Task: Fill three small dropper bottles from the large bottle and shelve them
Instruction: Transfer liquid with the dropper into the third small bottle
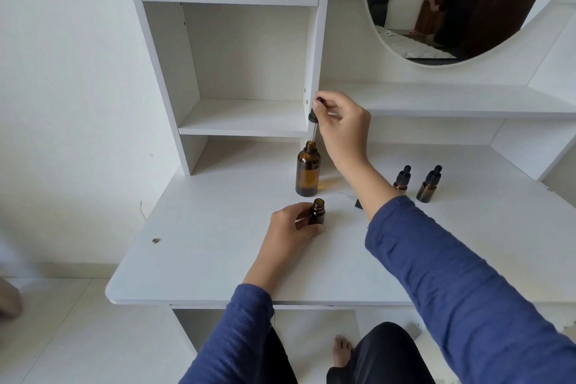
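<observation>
The large amber bottle (308, 171) stands uncapped on the white desk (218, 259), near the shelf unit. My right hand (339, 125) pinches the black bulb of a dropper (312, 121), whose glass tube hangs just above the large bottle's mouth. My left hand (294, 227) grips a small open amber bottle (318, 212) upright on the desk, in front of the large bottle. Two small capped dropper bottles (401, 179) (428, 184) stand to the right, behind my right forearm.
A white shelf unit (246, 118) with open compartments rises at the back left. A round mirror (452, 9) hangs at the back right above a low ledge (467, 103). A small black cap (359, 203) lies by my right forearm. A screw (155, 240) lies near the desk's left edge.
</observation>
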{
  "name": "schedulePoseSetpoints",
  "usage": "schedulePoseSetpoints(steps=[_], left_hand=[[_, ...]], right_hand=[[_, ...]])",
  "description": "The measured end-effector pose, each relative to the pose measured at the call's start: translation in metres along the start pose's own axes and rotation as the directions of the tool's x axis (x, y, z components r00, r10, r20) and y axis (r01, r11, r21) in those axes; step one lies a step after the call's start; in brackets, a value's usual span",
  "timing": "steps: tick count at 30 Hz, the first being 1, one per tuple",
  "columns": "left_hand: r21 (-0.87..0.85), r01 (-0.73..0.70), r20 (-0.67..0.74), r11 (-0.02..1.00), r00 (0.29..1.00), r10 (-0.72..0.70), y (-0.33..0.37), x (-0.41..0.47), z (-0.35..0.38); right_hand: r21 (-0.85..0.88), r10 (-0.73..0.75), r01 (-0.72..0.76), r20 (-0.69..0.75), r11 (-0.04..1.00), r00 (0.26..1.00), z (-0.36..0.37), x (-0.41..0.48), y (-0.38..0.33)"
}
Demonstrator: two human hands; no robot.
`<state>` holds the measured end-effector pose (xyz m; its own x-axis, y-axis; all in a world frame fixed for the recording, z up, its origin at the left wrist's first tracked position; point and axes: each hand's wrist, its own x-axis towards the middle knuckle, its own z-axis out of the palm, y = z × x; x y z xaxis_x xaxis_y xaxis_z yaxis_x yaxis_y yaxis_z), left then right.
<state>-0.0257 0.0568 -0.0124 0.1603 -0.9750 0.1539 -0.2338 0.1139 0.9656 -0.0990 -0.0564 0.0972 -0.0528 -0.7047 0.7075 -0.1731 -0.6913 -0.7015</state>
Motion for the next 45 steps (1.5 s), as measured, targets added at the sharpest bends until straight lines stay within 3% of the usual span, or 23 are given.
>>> schedulePoseSetpoints(steps=[11,45], left_hand=[[0.004,-0.011,0.003,1.000,1.000,0.011,-0.001,0.001,0.000],[0.023,-0.017,-0.006,1.000,1.000,0.017,-0.003,0.002,0.000]], right_hand=[[-0.098,0.190,-0.175,0.171,0.980,0.967,0.003,-0.018,0.027],[-0.137,0.226,-0.202,0.199,0.970,0.954,-0.001,-0.024,0.023]])
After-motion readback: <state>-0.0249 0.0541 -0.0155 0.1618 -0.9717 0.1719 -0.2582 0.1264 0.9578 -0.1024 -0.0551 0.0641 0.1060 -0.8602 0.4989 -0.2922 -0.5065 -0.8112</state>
